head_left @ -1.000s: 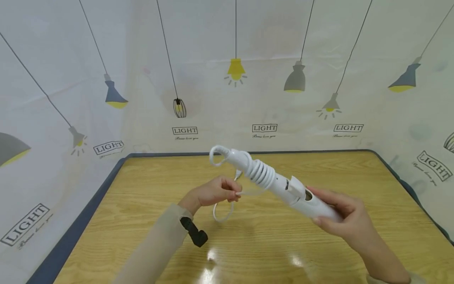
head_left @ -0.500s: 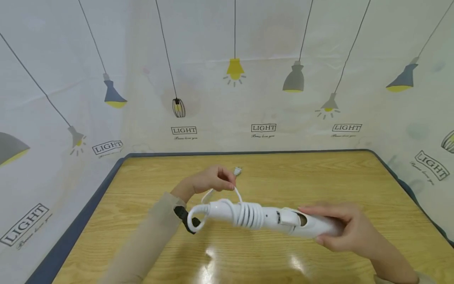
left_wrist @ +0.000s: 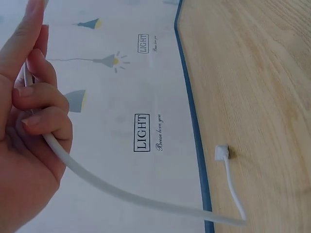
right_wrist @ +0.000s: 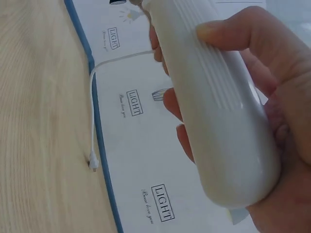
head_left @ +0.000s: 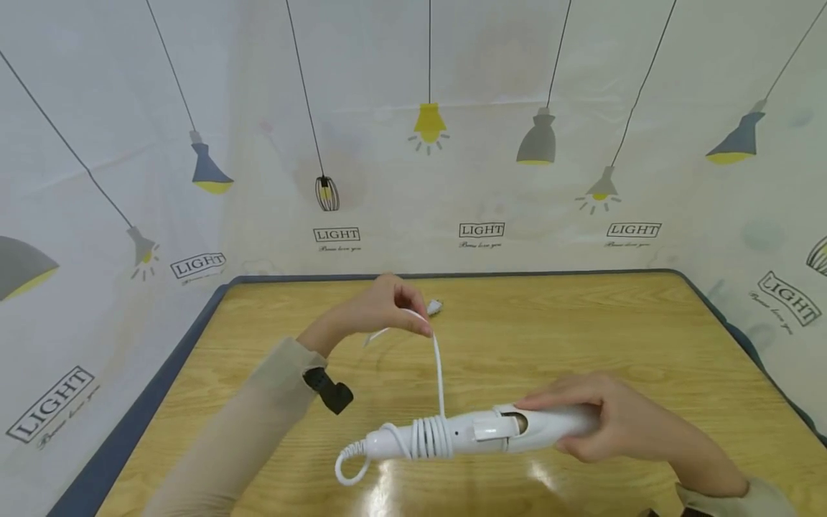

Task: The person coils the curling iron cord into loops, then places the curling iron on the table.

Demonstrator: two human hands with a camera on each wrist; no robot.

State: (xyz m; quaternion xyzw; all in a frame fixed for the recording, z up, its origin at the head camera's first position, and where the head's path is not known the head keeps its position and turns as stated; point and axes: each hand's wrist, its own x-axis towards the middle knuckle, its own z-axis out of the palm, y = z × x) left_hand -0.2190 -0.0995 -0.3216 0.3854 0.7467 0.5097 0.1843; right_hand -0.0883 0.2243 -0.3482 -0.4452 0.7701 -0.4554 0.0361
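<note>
A white rod-shaped hair styling iron lies nearly level in the air at the front of the head view. My right hand grips its smooth right end; in the right wrist view the thumb lies on the ribbed part of the casing. Several turns of white cord wrap the iron's left part, and one small loop hangs off its left tip. Above it, my left hand pinches the cord, which runs taut down to the coils. The cord's other end trails to a plug on the table.
The wood-grain table has a dark blue border. Around it stands a pale sheet printed with hanging lamps. A black strap piece sits at the left cuff.
The iron has swung from a slant to nearly level and come down toward the front. My left hand has risen, drawing out a longer stretch of cord between its fingers and the coils.
</note>
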